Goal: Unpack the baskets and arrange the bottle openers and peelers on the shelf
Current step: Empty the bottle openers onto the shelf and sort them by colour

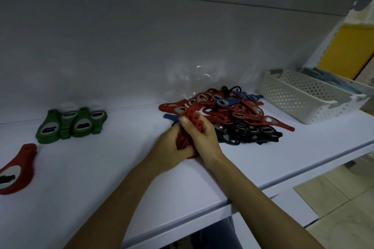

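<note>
Left hand (172,145) and right hand (200,137) both curled tight around a stack of red bottle openers (189,125) — fingers closed on it, beside the mixed opener pile (238,115) on the white shelf (101,178)

My left hand (171,147) and right hand (201,137) cover most of the stack of red openers (193,117) they grip, so I cannot count it. The big red opener (18,168) at the left is cut by the picture's edge, and the black openers (253,133) lie half buried under the heap (232,111). The grey-blue things (323,77) in the far basket (364,87) are too blurred to name, and that basket runs off the right edge.
</note>
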`<act>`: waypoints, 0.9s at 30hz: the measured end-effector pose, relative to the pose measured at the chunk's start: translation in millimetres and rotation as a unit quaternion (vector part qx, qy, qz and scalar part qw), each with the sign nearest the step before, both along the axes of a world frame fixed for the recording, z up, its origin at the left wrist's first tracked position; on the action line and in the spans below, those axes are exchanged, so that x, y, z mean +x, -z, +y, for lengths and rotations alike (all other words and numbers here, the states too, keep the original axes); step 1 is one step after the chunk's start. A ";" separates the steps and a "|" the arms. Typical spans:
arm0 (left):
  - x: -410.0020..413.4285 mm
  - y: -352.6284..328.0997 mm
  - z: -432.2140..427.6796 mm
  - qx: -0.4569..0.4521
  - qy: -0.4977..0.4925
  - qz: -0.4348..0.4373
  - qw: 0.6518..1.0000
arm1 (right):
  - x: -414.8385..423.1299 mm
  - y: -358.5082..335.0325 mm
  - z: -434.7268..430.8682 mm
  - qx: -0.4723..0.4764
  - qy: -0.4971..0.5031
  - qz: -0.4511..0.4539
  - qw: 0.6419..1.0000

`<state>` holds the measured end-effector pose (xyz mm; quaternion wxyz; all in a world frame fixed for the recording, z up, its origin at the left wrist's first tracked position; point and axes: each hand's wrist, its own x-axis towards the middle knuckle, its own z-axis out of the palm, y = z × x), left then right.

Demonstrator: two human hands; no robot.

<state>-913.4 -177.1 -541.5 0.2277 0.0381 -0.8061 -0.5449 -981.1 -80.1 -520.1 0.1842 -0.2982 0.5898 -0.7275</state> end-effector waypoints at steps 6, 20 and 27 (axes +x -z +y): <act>3.4 -9.9 11.0 -0.138 -0.031 0.019 0.990 | 8.3 -3.2 -3.6 0.041 0.034 0.077 0.996; 82.4 -17.7 -8.7 -0.163 -0.210 -0.036 0.963 | 60.6 -28.3 -42.6 -0.125 -0.103 -0.408 0.898; 146.1 -37.1 -48.4 -0.231 -0.248 -0.057 0.939 | 106.1 -20.5 -63.4 -0.043 -0.159 -0.393 0.905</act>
